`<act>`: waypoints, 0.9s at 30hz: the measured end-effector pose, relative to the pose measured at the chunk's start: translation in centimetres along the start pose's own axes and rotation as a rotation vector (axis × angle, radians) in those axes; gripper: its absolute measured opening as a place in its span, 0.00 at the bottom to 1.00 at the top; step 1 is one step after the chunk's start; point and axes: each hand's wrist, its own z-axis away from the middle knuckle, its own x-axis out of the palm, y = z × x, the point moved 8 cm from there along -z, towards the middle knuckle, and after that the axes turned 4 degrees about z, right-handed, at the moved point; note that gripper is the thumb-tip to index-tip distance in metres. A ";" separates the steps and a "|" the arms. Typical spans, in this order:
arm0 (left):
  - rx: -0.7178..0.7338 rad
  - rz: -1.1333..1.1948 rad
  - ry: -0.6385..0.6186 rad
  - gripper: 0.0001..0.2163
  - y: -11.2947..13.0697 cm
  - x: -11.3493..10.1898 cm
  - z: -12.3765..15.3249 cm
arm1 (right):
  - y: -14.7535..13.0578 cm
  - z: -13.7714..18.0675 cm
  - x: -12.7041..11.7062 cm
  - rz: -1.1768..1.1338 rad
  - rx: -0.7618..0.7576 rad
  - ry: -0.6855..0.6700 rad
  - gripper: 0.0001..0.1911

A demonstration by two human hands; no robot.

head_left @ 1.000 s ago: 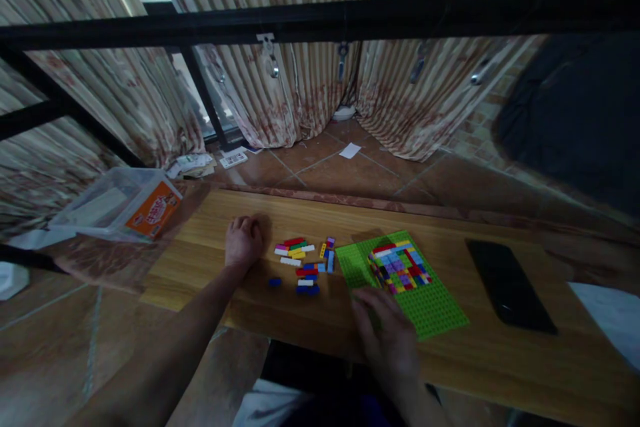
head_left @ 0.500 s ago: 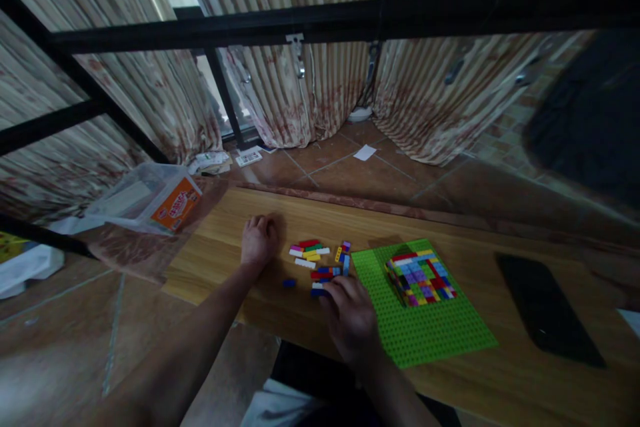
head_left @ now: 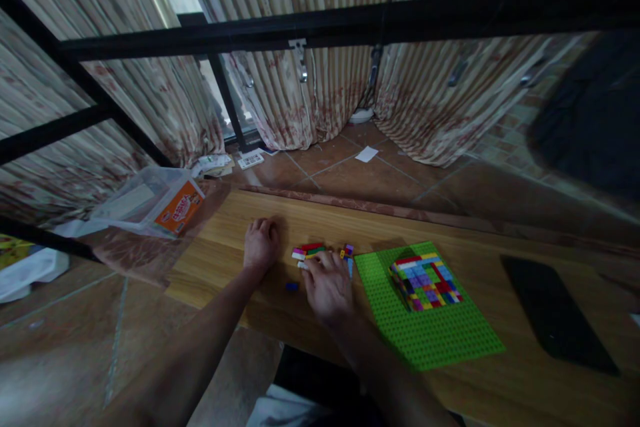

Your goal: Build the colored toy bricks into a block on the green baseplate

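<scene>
My left hand [head_left: 261, 245] rests as a loose fist on the wooden table [head_left: 480, 373], just left of a small pile of loose coloured bricks [head_left: 314, 251]. My right hand [head_left: 327, 283] lies palm down over the near part of that pile, fingers curled onto the bricks; whether it holds one is hidden. A single blue brick [head_left: 291, 286] sits apart, to the left of my right hand. Right of the pile lies a green baseplate [head_left: 440, 330] with a block of multicoloured bricks [head_left: 425, 280] built on its far half.
A dark phone [head_left: 557, 310] lies flat at the table's right. A clear plastic box with an orange label [head_left: 150, 203] sits off the table's left end. Black metal bars [head_left: 320, 23] cross overhead. Curtains and tiled floor lie beyond.
My right hand has moved left from the baseplate's near edge onto the loose bricks. My left hand has stayed put. The view has shifted slightly.
</scene>
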 end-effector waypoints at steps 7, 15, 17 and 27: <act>0.037 -0.008 -0.002 0.13 -0.1 0.0 -0.1 | -0.5 -1.5 1.6 0.085 0.045 -0.072 0.06; 0.052 -0.003 -0.011 0.13 -0.2 -0.2 -0.5 | -0.3 1.9 -2.5 -0.163 0.022 0.066 0.09; 0.058 -0.010 -0.017 0.13 -0.2 -0.2 -0.6 | 1.0 3.8 -3.9 -0.281 0.084 0.103 0.11; 0.034 -0.025 -0.052 0.13 -0.1 -0.2 -0.8 | 10.3 12.9 -7.9 -0.521 0.594 0.204 0.18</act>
